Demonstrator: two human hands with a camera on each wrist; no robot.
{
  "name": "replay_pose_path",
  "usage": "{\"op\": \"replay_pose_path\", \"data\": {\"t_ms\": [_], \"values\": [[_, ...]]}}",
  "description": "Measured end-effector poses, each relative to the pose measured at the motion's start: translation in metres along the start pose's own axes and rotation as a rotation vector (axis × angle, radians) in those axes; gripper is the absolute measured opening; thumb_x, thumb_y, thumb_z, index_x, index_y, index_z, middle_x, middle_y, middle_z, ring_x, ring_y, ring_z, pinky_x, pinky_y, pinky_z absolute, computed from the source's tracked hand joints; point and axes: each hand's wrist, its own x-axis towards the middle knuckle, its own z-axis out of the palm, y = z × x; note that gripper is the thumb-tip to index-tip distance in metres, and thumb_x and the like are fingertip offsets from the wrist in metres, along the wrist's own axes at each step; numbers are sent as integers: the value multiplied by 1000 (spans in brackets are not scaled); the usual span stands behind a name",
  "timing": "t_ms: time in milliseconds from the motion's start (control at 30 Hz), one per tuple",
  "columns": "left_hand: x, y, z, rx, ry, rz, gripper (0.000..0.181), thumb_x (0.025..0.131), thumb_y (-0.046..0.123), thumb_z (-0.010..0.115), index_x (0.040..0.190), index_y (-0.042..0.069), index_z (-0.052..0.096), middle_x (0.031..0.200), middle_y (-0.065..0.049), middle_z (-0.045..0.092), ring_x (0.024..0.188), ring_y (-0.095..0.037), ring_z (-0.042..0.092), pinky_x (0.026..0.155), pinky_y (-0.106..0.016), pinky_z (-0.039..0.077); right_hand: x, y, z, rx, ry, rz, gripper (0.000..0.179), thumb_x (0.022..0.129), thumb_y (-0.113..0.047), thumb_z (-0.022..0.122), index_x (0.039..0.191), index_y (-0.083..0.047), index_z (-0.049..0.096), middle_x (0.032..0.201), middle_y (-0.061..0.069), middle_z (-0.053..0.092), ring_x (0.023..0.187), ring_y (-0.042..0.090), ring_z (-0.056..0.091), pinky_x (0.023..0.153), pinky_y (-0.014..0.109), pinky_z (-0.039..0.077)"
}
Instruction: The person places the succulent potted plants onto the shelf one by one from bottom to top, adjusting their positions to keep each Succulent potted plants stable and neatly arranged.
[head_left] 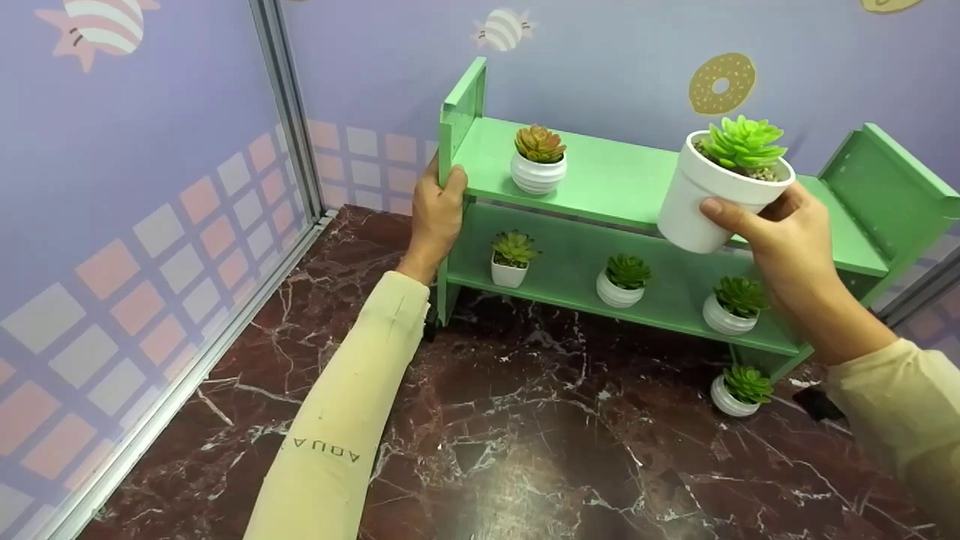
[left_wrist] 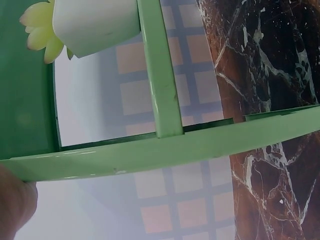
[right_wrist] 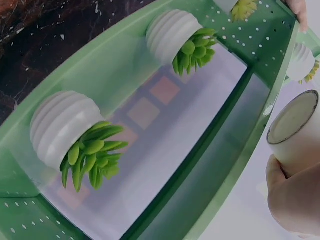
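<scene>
My right hand [head_left: 799, 232] holds a large white pot with a bright green succulent [head_left: 724, 191] above the top board of a green shelf [head_left: 600, 169], thumb on the pot's front. The right wrist view shows the bottom of this white pot [right_wrist: 295, 117]. My left hand [head_left: 437, 210] grips the shelf's left side panel, thumb in front and fingers partly hidden behind. On the top board stands a reddish succulent in a ribbed white pot [head_left: 538, 161]. Along the lower board stand a succulent in a square white pot [head_left: 511, 259] and two green ones in ribbed pots [head_left: 624, 281] [head_left: 733, 306].
Another small potted succulent [head_left: 741, 391] stands on the dark red marbled floor [head_left: 510, 450] by the shelf's right leg. Behind the shelf is a purple wall [head_left: 600, 67] with printed sweets and tiles. A second wall with a metal frame [head_left: 289, 112] runs along the left.
</scene>
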Motion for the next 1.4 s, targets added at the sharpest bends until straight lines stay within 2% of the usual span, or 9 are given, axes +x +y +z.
{"op": "replay_pose_path", "data": {"t_ms": [367, 600, 933, 1200, 1400], "values": [[1, 0, 1, -6, 0, -3, 29, 97, 17, 48, 118, 1, 60, 57, 5, 29, 49, -8, 26, 48, -26, 24, 9, 0, 7, -14, 15, -4, 50, 75, 2, 82, 121, -2, 63, 111, 14, 65, 104, 23, 59, 82, 25, 47], [0, -1, -1, -19, -5, -1, 42, 97, 18, 48, 135, 1, 56, 58, 4, 30, 51, -9, 27, 49, -28, 26, 17, 2, 13, -19, 27, -14, 51, 74, 1, 83, 121, -2, 64, 110, 14, 65, 103, 24, 58, 82, 26, 47], [-1, -1, -1, -19, -14, 8, 48, 97, 19, 47, 142, 3, 50, 56, 5, 28, 49, -10, 24, 50, -28, 24, 24, 5, 23, 5, -5, -21, 54, 74, 2, 83, 124, -2, 63, 115, 16, 63, 106, 26, 57, 83, 28, 47], [-1, 0, 1, -7, 1, 4, 45, 94, 20, 48, 133, 1, 57, 55, 5, 27, 49, -9, 24, 50, -28, 24, 28, 6, 25, -16, 14, 9, 56, 74, -1, 84, 125, -3, 62, 115, 14, 63, 108, 25, 57, 85, 27, 46], [-1, -1, 0, -9, -7, 11, 47, 95, 19, 47, 138, 1, 53, 55, 5, 28, 48, -9, 24, 48, -28, 24, 32, 9, 26, -32, 27, 13, 56, 73, -2, 86, 124, -3, 62, 114, 14, 63, 107, 25, 57, 85, 27, 46]]}}
